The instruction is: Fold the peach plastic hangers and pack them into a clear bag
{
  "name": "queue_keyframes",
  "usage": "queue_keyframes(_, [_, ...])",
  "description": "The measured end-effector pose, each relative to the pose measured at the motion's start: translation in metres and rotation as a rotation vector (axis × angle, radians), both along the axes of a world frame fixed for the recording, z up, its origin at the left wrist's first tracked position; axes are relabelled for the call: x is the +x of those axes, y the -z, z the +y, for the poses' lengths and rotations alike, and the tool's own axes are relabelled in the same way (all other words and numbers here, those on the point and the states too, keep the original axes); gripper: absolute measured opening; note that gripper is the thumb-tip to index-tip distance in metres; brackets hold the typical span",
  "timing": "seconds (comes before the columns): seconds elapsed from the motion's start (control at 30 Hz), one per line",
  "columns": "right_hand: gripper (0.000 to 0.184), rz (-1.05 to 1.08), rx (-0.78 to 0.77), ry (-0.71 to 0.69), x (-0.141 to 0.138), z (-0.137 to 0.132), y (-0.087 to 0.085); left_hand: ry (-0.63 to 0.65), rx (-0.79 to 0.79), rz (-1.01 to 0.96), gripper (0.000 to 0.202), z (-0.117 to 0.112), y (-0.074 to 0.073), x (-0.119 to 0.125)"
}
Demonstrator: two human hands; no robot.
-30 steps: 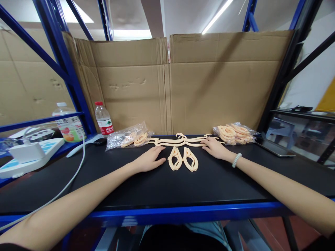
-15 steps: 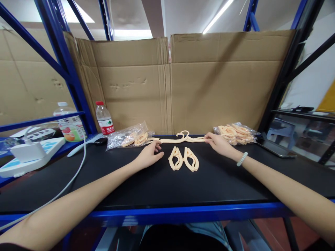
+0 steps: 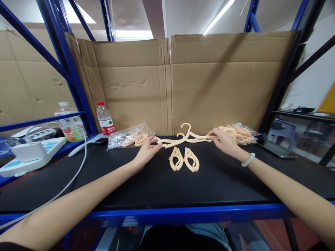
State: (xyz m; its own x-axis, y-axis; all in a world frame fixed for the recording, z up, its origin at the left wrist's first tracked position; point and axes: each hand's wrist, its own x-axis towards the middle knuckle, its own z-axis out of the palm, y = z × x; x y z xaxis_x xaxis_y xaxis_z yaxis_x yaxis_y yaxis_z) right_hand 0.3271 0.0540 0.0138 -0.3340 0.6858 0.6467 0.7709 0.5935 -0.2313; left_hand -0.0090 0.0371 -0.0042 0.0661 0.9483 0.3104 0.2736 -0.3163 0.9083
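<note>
A cream plastic clothes hanger, its arms spread and its hook raised, stretches between my hands. Below and behind it lies a second spread hanger with its own small hook, partly overlapped. My left hand is closed around the upper hanger's left end, thumb on the near side. The right end is pinched in my right hand, which wears a beaded bracelet at the wrist. Nearer to me on the black tabletop, a folded cream hanger rests as two looped halves side by side.
Clear bags of folded hangers sit at the back: one bag left, another bag right. A red-capped bottle, a white-handled tool and a power strip with a cable are left. A phone lies right; cardboard stands behind.
The upper hanger has tilted, its hook rising and its left end coming nearer. My left hand has closed on that end; my right hand has shifted slightly right.
</note>
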Motion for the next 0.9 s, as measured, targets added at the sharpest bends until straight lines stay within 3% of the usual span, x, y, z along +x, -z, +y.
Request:
queue_keyframes(0.23, [0.017,-0.005,0.043,-0.053,-0.017,-0.009,0.008,0.172,0.142,0.177,0.07,-0.01,-0.002,0.007])
queue_keyframes(0.47, [0.026,-0.094,0.117,-0.126,-0.022,-0.014,0.011,0.159,0.213,0.276,0.041,-0.013,-0.006,0.005])
queue_keyframes(0.73, [0.02,-0.186,0.33,0.129,-0.015,-0.015,0.007,0.1,0.301,0.315,0.035,-0.012,-0.008,0.002])
queue_keyframes(0.9, [0.023,-0.188,0.328,0.18,-0.017,-0.015,0.01,0.116,0.284,0.27,0.034,-0.012,-0.007,0.004])
